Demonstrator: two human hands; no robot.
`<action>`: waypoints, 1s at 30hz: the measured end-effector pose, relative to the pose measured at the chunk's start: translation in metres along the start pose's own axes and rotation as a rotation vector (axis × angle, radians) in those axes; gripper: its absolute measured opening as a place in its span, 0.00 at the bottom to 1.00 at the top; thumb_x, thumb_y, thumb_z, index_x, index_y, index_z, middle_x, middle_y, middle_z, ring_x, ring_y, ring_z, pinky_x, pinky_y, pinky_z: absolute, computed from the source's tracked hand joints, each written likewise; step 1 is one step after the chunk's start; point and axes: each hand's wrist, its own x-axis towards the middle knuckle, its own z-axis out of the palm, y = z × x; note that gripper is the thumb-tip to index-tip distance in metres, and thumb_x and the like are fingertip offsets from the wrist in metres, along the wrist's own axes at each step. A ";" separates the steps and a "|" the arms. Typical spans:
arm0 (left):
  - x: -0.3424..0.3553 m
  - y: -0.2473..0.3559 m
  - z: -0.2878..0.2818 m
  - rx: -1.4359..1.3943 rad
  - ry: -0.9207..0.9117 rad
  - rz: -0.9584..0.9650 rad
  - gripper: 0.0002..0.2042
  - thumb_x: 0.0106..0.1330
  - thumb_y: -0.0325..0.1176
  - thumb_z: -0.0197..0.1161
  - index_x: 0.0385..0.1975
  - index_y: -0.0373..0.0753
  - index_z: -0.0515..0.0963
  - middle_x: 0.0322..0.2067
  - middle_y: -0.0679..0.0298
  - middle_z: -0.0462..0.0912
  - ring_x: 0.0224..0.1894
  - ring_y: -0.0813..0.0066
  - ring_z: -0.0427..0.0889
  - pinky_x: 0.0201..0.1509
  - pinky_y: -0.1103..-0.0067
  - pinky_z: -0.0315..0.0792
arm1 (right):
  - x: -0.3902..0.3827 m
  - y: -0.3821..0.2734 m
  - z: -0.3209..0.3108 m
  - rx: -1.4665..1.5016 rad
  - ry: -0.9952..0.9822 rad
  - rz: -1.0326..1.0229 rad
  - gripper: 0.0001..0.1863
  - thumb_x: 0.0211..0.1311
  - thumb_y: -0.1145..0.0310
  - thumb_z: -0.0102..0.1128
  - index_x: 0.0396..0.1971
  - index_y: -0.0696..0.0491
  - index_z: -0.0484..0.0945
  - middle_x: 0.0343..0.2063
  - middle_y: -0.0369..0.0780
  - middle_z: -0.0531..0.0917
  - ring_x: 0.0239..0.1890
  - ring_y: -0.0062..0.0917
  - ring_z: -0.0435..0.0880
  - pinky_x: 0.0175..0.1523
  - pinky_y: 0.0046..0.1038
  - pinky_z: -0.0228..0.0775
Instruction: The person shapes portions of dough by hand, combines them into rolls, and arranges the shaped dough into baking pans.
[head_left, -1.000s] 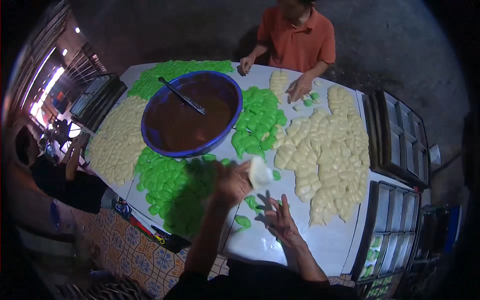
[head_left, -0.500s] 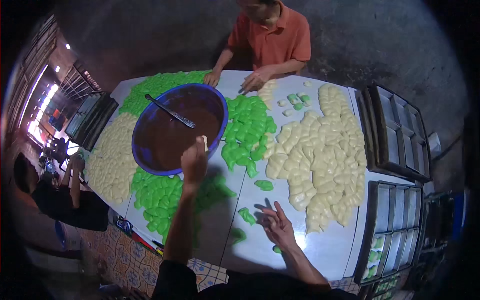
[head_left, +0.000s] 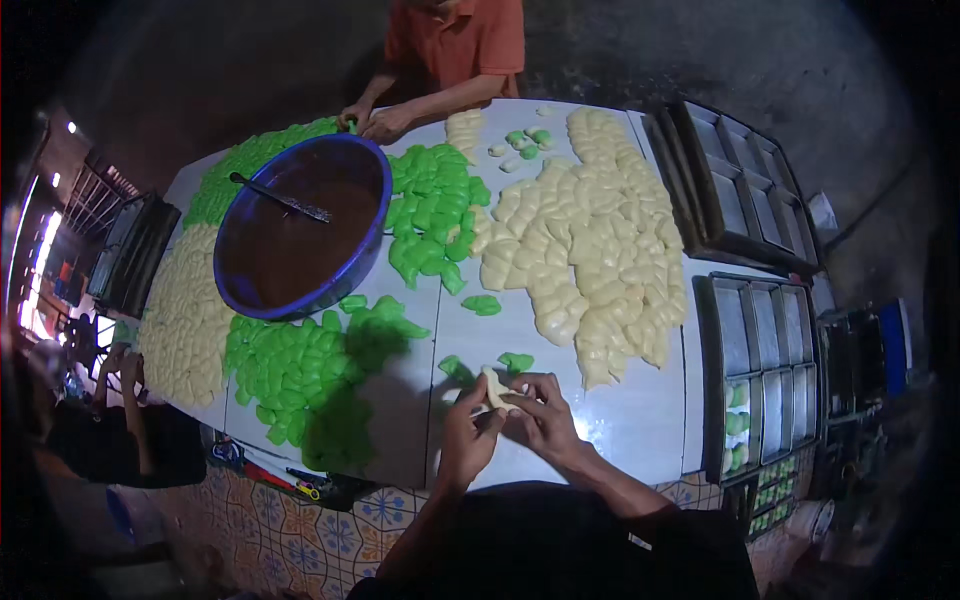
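Both my hands meet over the near edge of the white table (head_left: 620,420). My left hand (head_left: 466,436) and my right hand (head_left: 541,416) pinch a small pale dough piece (head_left: 495,388) between their fingers. Two loose green dough pieces (head_left: 516,360) lie just beyond my fingers. A big blue basin (head_left: 300,225) of brown filling, with a spoon (head_left: 280,197) in it, stands at the far left. Green dough pieces (head_left: 300,375) are heaped to my left, pale ones (head_left: 590,250) to my right.
A person in an orange shirt (head_left: 460,40) works at the far side, hands by the basin. Dark baking trays (head_left: 765,350) with compartments line the right edge. Another person (head_left: 110,420) sits at the lower left. More pale dough (head_left: 180,310) lies left of the basin.
My left hand has come back from the basin to the near edge. Both hands now close together on the pale dough piece; my right hand was spread flat on the table before.
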 end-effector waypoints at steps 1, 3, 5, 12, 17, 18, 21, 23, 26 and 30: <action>-0.003 -0.005 0.002 0.004 -0.010 -0.002 0.21 0.62 0.22 0.62 0.55 0.26 0.68 0.48 0.53 0.74 0.45 0.72 0.78 0.45 0.80 0.76 | -0.001 0.001 -0.002 0.150 0.012 -0.006 0.17 0.51 0.80 0.59 0.44 0.56 0.79 0.44 0.41 0.72 0.38 0.26 0.72 0.43 0.24 0.66; -0.010 -0.010 0.007 -0.148 -0.105 0.031 0.14 0.64 0.24 0.60 0.47 0.25 0.74 0.46 0.54 0.75 0.45 0.72 0.79 0.44 0.82 0.78 | -0.003 -0.005 0.000 0.635 0.284 0.190 0.07 0.58 0.78 0.58 0.37 0.59 0.79 0.44 0.42 0.74 0.44 0.25 0.75 0.48 0.26 0.69; -0.017 0.005 0.014 -0.143 -0.150 0.033 0.10 0.65 0.25 0.59 0.40 0.25 0.77 0.46 0.55 0.75 0.45 0.71 0.79 0.42 0.82 0.80 | -0.006 -0.008 -0.016 0.633 0.148 0.323 0.08 0.60 0.77 0.58 0.39 0.59 0.79 0.44 0.43 0.76 0.46 0.26 0.76 0.49 0.26 0.70; -0.035 -0.026 0.042 -0.340 0.090 -0.133 0.11 0.62 0.32 0.64 0.39 0.32 0.76 0.34 0.61 0.80 0.34 0.77 0.79 0.39 0.82 0.79 | -0.040 -0.020 -0.015 0.317 0.053 0.344 0.09 0.61 0.75 0.58 0.39 0.61 0.81 0.33 0.41 0.81 0.34 0.21 0.79 0.39 0.22 0.71; -0.031 -0.061 0.030 0.073 -0.179 0.056 0.23 0.59 0.25 0.65 0.54 0.34 0.64 0.48 0.56 0.70 0.35 0.72 0.80 0.39 0.78 0.78 | -0.056 0.003 -0.015 0.426 0.035 0.500 0.26 0.64 0.63 0.56 0.60 0.56 0.67 0.39 0.40 0.80 0.34 0.21 0.76 0.39 0.24 0.72; -0.038 -0.055 0.030 -0.128 -0.225 0.102 0.24 0.59 0.21 0.63 0.54 0.34 0.63 0.48 0.54 0.70 0.36 0.70 0.80 0.40 0.79 0.77 | -0.056 0.008 -0.028 0.748 -0.278 0.795 0.32 0.64 0.63 0.57 0.66 0.52 0.59 0.45 0.40 0.76 0.37 0.20 0.75 0.39 0.23 0.71; -0.045 -0.019 0.030 -0.386 -0.286 0.216 0.27 0.56 0.15 0.58 0.55 0.35 0.60 0.50 0.52 0.70 0.48 0.62 0.78 0.51 0.77 0.72 | -0.043 -0.008 -0.042 0.926 -0.460 0.663 0.28 0.62 0.70 0.57 0.63 0.54 0.64 0.46 0.40 0.78 0.38 0.21 0.77 0.39 0.22 0.72; -0.046 -0.016 0.024 -0.185 -0.066 0.343 0.25 0.55 0.18 0.58 0.54 0.33 0.61 0.50 0.51 0.70 0.57 0.59 0.70 0.63 0.70 0.63 | -0.037 0.009 -0.032 0.481 -0.273 0.526 0.25 0.58 0.77 0.58 0.57 0.57 0.70 0.48 0.41 0.79 0.40 0.22 0.78 0.44 0.24 0.73; -0.035 -0.013 0.015 -0.233 0.103 0.120 0.18 0.61 0.23 0.55 0.51 0.32 0.65 0.49 0.53 0.73 0.56 0.66 0.71 0.62 0.73 0.62 | -0.029 0.043 -0.022 0.338 -0.280 0.420 0.26 0.51 0.85 0.54 0.54 0.57 0.73 0.50 0.44 0.78 0.50 0.26 0.77 0.54 0.25 0.69; -0.027 -0.038 -0.007 -0.168 0.167 0.135 0.11 0.65 0.23 0.53 0.47 0.32 0.69 0.41 0.57 0.76 0.48 0.71 0.76 0.57 0.76 0.67 | -0.042 0.065 -0.014 0.219 -0.159 0.417 0.25 0.48 0.85 0.51 0.50 0.59 0.75 0.45 0.46 0.80 0.53 0.37 0.76 0.58 0.34 0.67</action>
